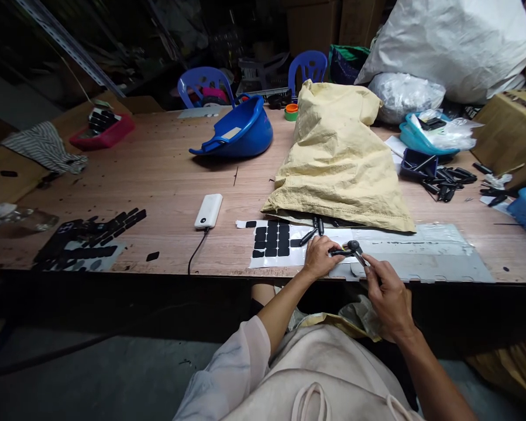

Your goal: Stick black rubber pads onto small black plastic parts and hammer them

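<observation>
My left hand (319, 257) is closed at the front edge of the table, pinching a slim black rod-like piece (339, 252). My right hand (388, 295) grips the metal handle of a tool with a round black head (353, 245). That head is right beside the tip of the black piece; whether they touch I cannot tell. Several more black rod-like pieces (309, 236) lie just beyond my left hand. To its left, a white backing sheet (256, 263) carries rows of black rounded patches (272, 238). Under both hands lies a grey-white flat sheet (442, 266).
A beige cloth sack (341, 158) lies beyond my hands. A white power bank (209, 211) with a cable and a blue basin (245, 131) are left of it. On the right are loose black pieces (449, 181), a teal basin (425, 140) and a cardboard box (511, 131).
</observation>
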Demonstrator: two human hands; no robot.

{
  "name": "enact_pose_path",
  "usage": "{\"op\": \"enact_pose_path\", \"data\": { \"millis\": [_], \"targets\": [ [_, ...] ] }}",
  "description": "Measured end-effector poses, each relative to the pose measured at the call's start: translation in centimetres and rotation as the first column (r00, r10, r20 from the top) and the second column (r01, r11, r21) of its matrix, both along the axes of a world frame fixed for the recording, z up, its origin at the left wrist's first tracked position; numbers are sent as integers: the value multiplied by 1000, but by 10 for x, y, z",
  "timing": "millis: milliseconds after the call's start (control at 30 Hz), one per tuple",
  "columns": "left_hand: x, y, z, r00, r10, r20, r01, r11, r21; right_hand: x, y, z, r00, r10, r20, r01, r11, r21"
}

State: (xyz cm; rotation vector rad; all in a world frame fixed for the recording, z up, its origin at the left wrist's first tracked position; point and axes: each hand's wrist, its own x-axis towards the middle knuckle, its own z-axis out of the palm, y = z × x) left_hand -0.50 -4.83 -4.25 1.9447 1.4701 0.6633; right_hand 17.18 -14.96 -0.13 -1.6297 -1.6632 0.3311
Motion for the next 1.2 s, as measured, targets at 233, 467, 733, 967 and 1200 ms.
{"op": "enact_pose_path", "data": {
  "millis": [233,467,733,967,1200],
  "targets": [
    [-1,1,-1,1000,-15,-4,15,1000,-4,-3,2,-17,987,20,158,-36,995,96],
    [-1,1,-3,1000,-30,9,29,1000,11,6,4,-23,975,-14,221,-11,993,114],
    [-1,0,-4,1000,-19,7,19,999,42,11,-1,-30,971,-25,236,-5,992,125],
    [0,-1,-3,1000,-17,-2,17,998,56,60,27,-25,921,-301,247,255,946,199],
    [-1,-2,-3,1000,-29,-12,30,997,70,116,71,-43,776,-495,391,502,860,92]
  ]
}}
